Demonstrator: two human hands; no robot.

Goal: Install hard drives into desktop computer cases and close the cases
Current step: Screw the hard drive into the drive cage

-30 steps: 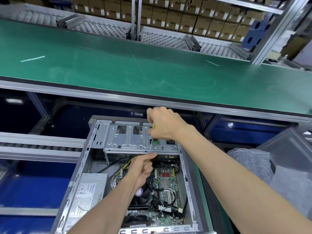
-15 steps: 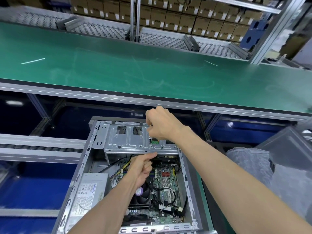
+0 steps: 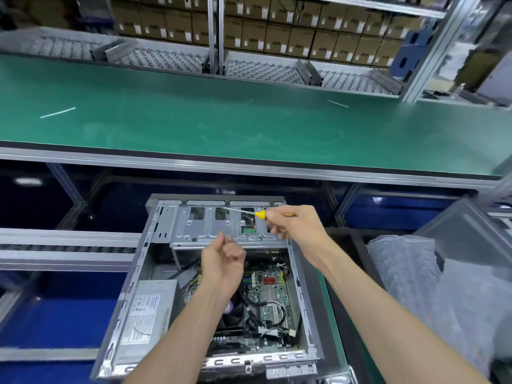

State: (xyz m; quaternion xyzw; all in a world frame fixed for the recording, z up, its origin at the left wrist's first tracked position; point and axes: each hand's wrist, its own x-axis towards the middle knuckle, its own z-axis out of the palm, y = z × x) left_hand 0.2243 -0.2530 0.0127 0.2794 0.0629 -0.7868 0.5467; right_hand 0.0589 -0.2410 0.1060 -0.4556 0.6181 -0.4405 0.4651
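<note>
Right hand [image 3: 297,227] grips a yellow-handled screwdriver [image 3: 259,214], shaft lying level over the drive cage [image 3: 221,231] at the open case's [image 3: 133,289] far end; left hand [image 3: 221,261], loosely curled and holding nothing, hovers above the motherboard [image 3: 268,292].

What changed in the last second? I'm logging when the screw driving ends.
The right hand lifted the yellow-handled screwdriver off the silver metal drive cage; its shaft now lies sideways, pointing left. The left hand let go of the cage's front edge and hangs above it, loosely curled. The open grey computer case stayed put.
</note>
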